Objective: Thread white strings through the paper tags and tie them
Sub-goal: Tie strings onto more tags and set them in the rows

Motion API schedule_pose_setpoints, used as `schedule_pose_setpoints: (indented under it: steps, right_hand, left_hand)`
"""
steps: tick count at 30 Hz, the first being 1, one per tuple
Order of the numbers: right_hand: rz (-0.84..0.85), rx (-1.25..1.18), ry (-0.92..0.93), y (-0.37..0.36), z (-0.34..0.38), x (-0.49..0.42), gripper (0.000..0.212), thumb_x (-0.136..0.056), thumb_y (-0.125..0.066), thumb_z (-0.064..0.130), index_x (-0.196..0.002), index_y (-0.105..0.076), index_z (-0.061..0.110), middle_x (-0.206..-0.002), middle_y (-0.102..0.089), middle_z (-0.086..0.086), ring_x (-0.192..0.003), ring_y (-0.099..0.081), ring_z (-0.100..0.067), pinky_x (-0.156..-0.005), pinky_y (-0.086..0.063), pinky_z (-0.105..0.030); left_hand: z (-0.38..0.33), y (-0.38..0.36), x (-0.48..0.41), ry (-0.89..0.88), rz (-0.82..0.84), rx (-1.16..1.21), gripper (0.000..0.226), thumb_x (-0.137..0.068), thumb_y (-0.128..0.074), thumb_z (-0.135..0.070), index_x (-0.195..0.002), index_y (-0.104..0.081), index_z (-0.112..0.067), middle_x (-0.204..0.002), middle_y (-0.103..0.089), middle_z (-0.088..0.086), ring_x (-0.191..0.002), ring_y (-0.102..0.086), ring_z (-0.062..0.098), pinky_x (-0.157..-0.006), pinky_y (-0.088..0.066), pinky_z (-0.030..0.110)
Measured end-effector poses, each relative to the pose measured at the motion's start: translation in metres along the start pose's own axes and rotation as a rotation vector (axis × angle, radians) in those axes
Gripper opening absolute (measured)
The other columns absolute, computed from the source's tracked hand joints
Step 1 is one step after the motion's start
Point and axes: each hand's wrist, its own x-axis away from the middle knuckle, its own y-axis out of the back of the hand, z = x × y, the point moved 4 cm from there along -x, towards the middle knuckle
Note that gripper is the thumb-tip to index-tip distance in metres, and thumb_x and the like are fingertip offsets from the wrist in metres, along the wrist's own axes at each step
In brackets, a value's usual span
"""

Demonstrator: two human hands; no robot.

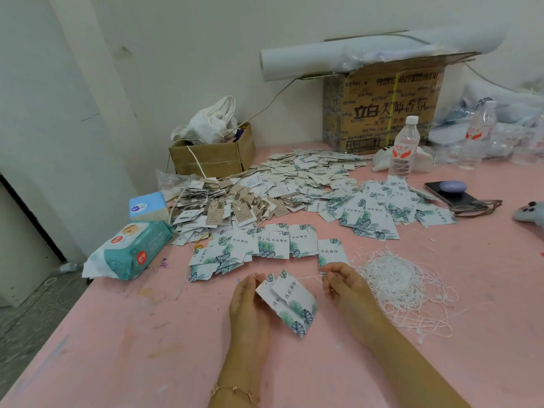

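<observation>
While the left hand [250, 298] grips two tags [290, 301], the right hand [343, 285] pinches taut string [309, 277]; tugging harder could tear the hole.

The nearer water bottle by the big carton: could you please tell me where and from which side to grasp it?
Probably round its labelled middle, from the near side. The bottle stands upright, capped, with the carton behind it and loose tags to its left, so the front looks freest.
</observation>
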Motion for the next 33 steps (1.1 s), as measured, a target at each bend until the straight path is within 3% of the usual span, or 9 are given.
schedule_pose_setpoints:
  steps: [4, 8, 13, 18, 24, 26, 29, 33]
  right_hand:
    - [-0.067, 0.110, 0.100, 0.004, 0.003, -0.001, 0.012, -0.090, -0.057, -0.006, -0.089, -0.065, 0.002, -0.072, -0.071, -0.011, -0.064, -0.066, -0.013, -0.061, -0.053, -0.017]
    - [-0.131, 0.055, 0.138, 0.004, 0.003, 0.001, 0.007, -0.084, -0.062, -0.010, -0.083, -0.065, -0.004, -0.068, -0.070, -0.018, -0.055, -0.064, -0.017, -0.054, -0.053, -0.020]
    - [-0.082, 0.040, 0.147, -0.003, -0.001, 0.002, 0.013, -0.082, -0.063, -0.010, -0.074, -0.064, 0.000, -0.063, -0.065, -0.024, -0.047, -0.056, -0.019, -0.047, -0.047, -0.023]
    - [0.024, 0.181, 0.207, -0.005, 0.003, 0.003, 0.008, -0.080, -0.069, 0.001, -0.077, -0.071, 0.007, -0.063, -0.068, -0.012, -0.054, -0.059, -0.015, -0.053, -0.048, -0.020]
    - [0.108, 0.146, 0.147, -0.010, 0.001, 0.003, 0.013, -0.092, -0.054, -0.003, -0.094, -0.066, 0.002, -0.080, -0.074, -0.014, -0.073, -0.070, -0.019, -0.067, -0.056, -0.021]
    - [0.115, 0.132, 0.143, -0.011, 0.002, 0.004, 0.011, -0.092, -0.053, -0.004, -0.095, -0.062, 0.001, -0.079, -0.073, -0.016, -0.072, -0.070, -0.020, -0.067, -0.056, -0.022]
    - [0.132, 0.149, 0.149, -0.011, 0.002, 0.005, 0.007, -0.092, -0.054, -0.004, -0.096, -0.060, -0.001, -0.080, -0.073, -0.019, -0.072, -0.070, -0.021, -0.068, -0.056, -0.024]
    - [0.116, 0.127, 0.127, -0.012, 0.002, 0.005, 0.009, -0.087, -0.061, 0.001, -0.094, -0.062, -0.004, -0.082, -0.074, -0.018, -0.075, -0.072, -0.024, -0.067, -0.057, -0.024]
  left_hand:
    - [-0.005, 0.002, 0.000, -0.130, -0.074, -0.183, 0.009, -0.094, -0.059, -0.013, -0.086, -0.064, -0.013, -0.074, -0.062, -0.003, -0.068, -0.057, 0.011, -0.066, -0.047, 0.028]
    - [-0.008, -0.005, 0.006, -0.295, -0.027, -0.508, 0.014, -0.088, -0.068, -0.012, -0.080, -0.073, -0.022, -0.068, -0.065, -0.007, -0.065, -0.056, 0.005, -0.059, -0.048, 0.018]
    - [-0.004, -0.016, 0.010, -0.374, 0.102, -0.729, 0.019, -0.079, -0.079, -0.015, -0.071, -0.076, -0.033, -0.063, -0.046, -0.012, -0.059, -0.041, 0.007, -0.056, -0.036, 0.018]
    - [-0.005, -0.019, 0.015, -0.414, 0.119, -0.779, 0.016, -0.072, -0.083, -0.016, -0.070, -0.078, -0.031, -0.072, -0.056, -0.007, -0.063, -0.051, 0.003, -0.062, -0.039, 0.017]
    - [-0.010, -0.020, 0.018, -0.547, 0.083, -0.922, 0.018, -0.074, -0.082, -0.020, -0.071, -0.075, -0.037, -0.095, -0.062, -0.015, -0.102, -0.048, -0.002, -0.080, -0.032, 0.003]
    - [-0.009, -0.021, 0.018, -0.527, 0.119, -0.897, 0.016, -0.075, -0.081, -0.018, -0.073, -0.076, -0.033, -0.089, -0.069, -0.016, -0.094, -0.054, 0.000, -0.074, -0.036, 0.006]
    - [-0.007, -0.022, 0.019, -0.442, 0.157, -0.832, 0.020, -0.078, -0.079, -0.015, -0.075, -0.077, -0.035, -0.078, -0.072, -0.013, -0.067, -0.054, 0.003, -0.063, -0.041, 0.013]
    - [-0.007, -0.019, 0.019, -0.403, 0.136, -0.749, 0.018, -0.079, -0.076, -0.004, -0.082, -0.078, -0.022, -0.081, -0.076, -0.007, -0.076, -0.069, 0.006, -0.070, -0.051, 0.015]
